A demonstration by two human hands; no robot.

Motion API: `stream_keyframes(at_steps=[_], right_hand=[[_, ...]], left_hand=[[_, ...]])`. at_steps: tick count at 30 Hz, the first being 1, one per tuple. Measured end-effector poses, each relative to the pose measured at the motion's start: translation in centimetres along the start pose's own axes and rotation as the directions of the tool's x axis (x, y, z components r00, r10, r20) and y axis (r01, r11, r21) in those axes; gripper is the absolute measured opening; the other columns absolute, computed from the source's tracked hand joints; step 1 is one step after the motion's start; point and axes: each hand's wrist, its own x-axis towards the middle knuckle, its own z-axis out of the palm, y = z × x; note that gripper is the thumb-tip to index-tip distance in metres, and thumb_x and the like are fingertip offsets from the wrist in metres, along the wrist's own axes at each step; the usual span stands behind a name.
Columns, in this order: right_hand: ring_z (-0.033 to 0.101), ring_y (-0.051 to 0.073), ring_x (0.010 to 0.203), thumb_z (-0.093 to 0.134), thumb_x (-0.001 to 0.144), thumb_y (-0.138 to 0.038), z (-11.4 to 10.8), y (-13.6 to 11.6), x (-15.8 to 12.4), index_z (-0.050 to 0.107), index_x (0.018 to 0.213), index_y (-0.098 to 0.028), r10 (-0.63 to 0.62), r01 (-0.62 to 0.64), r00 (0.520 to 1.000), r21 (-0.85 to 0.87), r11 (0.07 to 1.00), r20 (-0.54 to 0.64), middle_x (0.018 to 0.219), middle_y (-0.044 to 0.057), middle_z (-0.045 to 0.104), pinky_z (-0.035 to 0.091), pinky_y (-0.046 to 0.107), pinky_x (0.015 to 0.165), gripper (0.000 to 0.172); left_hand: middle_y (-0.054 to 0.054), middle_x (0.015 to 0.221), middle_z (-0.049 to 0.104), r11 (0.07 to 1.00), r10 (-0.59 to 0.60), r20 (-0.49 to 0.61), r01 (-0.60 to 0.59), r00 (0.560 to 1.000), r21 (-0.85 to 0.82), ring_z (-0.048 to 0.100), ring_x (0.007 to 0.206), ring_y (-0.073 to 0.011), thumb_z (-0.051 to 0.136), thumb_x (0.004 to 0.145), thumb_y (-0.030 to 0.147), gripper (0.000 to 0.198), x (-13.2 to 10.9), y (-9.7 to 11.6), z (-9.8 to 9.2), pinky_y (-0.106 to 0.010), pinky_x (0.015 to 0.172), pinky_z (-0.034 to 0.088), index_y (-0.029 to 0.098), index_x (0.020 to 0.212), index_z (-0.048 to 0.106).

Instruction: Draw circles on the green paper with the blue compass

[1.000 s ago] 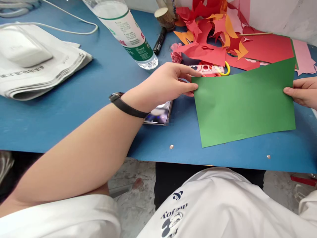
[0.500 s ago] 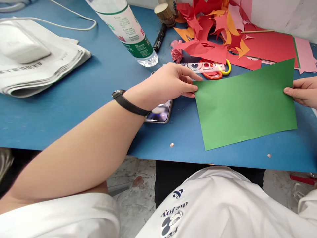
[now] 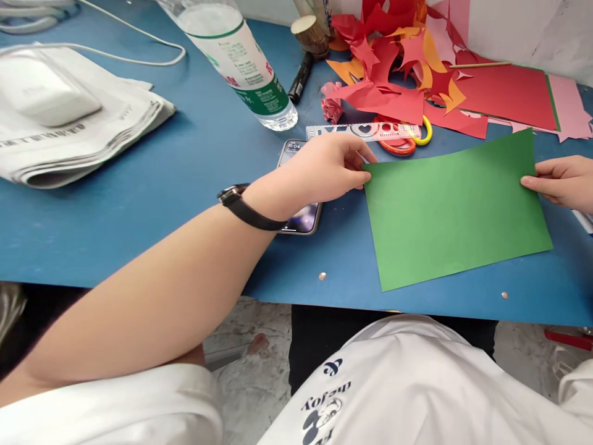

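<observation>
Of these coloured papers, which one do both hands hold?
The large green sheet: left hand and right hand pinch it; the mostly red paper pile lies behind, untouched.

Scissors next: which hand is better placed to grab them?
Probably the left: the left hand pinches the green paper at a corner near the scissors, while the right hand grips the opposite edge, farther off.

Green paper sheet (image 3: pixel 456 216) between both hands (image 3: pixel 328 168), blue tabletop (image 3: pixel 185 157) beneath
</observation>
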Motion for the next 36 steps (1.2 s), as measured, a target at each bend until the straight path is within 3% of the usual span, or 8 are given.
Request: stream_keyframes(at_steps=[6, 11, 17, 20, 25, 28, 32, 36], right_hand=[[0.045, 0.018, 0.078, 0.064, 0.077, -0.124, 1.2, -0.3, 1.1, 0.043, 0.095, -0.027, -0.016, 0.017, 1.000, -0.069, 0.997, 0.016, 0.086, 0.000, 0.048, 0.036, 0.041, 0.078, 0.100], [0.044, 0.019, 0.083, 0.060, 0.064, -0.131, 1.5, -0.5, 1.6, 0.045, 0.099, -0.028, -0.024, 0.021, 0.999, -0.143, 0.990, -0.024, 0.086, -0.001, 0.047, 0.033, 0.041, 0.082, 0.110], [0.042, 0.019, 0.085, 0.064, 0.076, -0.125, 1.7, -1.0, 1.2, 0.044, 0.102, -0.028, -0.034, 0.027, 0.999, -0.168, 0.985, -0.037, 0.089, 0.000, 0.049, 0.032, 0.041, 0.085, 0.103], [0.043, 0.019, 0.085, 0.065, 0.081, -0.122, 1.8, -1.1, 1.0, 0.046, 0.103, -0.027, -0.039, 0.033, 0.999, -0.170, 0.985, -0.030, 0.090, 0.001, 0.052, 0.033, 0.041, 0.084, 0.099], [0.047, 0.021, 0.085, 0.063, 0.078, -0.125, 1.8, -1.4, 0.8, 0.047, 0.105, -0.028, -0.032, 0.028, 0.999, -0.178, 0.984, -0.021, 0.090, 0.001, 0.054, 0.037, 0.041, 0.084, 0.102], [0.049, 0.021, 0.086, 0.063, 0.078, -0.124, 1.7, -1.9, 0.6, 0.048, 0.106, -0.028, -0.019, 0.016, 1.000, -0.180, 0.984, -0.015, 0.091, 0.002, 0.055, 0.038, 0.041, 0.085, 0.101], [0.053, 0.023, 0.087, 0.065, 0.077, -0.117, 1.7, -2.5, 0.2, 0.051, 0.106, -0.028, 0.004, -0.008, 1.000, -0.187, 0.982, -0.021, 0.090, 0.003, 0.057, 0.040, 0.042, 0.086, 0.095], [0.055, 0.024, 0.088, 0.066, 0.076, -0.117, 1.6, -2.7, 0.0, 0.052, 0.106, -0.028, 0.015, -0.019, 1.000, -0.184, 0.983, -0.024, 0.090, 0.004, 0.059, 0.041, 0.042, 0.087, 0.095]], left_hand=[[-0.004, 0.109, 0.087, 0.999, -0.001, -0.014, 0.001, 1.000, 0.043, 0.087, 0.098, -0.0294, 0.084, 0.089, 0.027, 0.064, 0.4, -0.3, 0.3, -0.045, 0.097, 0.069, 0.026, 0.153, 0.088], [-0.005, 0.108, 0.086, 0.986, 0.036, -0.031, -0.030, 0.999, 0.161, 0.086, 0.103, -0.0302, 0.081, 0.089, 0.034, 0.063, 0.6, -0.5, 0.5, -0.044, 0.102, 0.068, 0.026, 0.151, 0.092], [-0.005, 0.116, 0.088, 0.963, 0.112, -0.007, -0.106, 0.994, 0.247, 0.081, 0.107, -0.0288, 0.073, 0.097, 0.044, 0.064, -0.3, -0.1, 0.3, -0.047, 0.113, 0.069, 0.026, 0.156, 0.089], [-0.006, 0.120, 0.091, 0.953, 0.137, 0.000, -0.132, 0.991, 0.271, 0.080, 0.113, -0.0322, 0.072, 0.099, 0.049, 0.056, -0.8, 0.1, 0.3, -0.051, 0.122, 0.068, 0.027, 0.146, 0.094], [-0.011, 0.125, 0.093, 0.929, 0.172, 0.060, -0.182, 0.983, 0.322, 0.082, 0.107, -0.0359, 0.071, 0.098, 0.056, 0.046, -0.8, -0.3, 0.4, -0.055, 0.119, 0.070, 0.028, 0.121, 0.100], [-0.014, 0.138, 0.089, 0.912, 0.182, 0.094, -0.204, 0.979, 0.357, 0.085, 0.120, -0.0410, 0.072, 0.097, 0.065, 0.055, -0.8, -0.8, 0.5, -0.057, 0.124, 0.069, 0.027, 0.126, 0.100], [-0.020, 0.158, 0.079, 0.871, 0.192, 0.118, -0.224, 0.974, 0.437, 0.081, 0.138, -0.0438, 0.066, 0.103, 0.071, 0.072, -1.4, -1.1, 0.5, -0.057, 0.131, 0.067, 0.023, 0.145, 0.097], [-0.026, 0.177, 0.069, 0.827, 0.267, 0.144, -0.303, 0.953, 0.474, 0.068, 0.165, -0.0503, 0.068, 0.103, 0.070, 0.080, -1.7, -0.8, 0.7, -0.061, 0.148, 0.056, 0.012, 0.151, 0.095]])
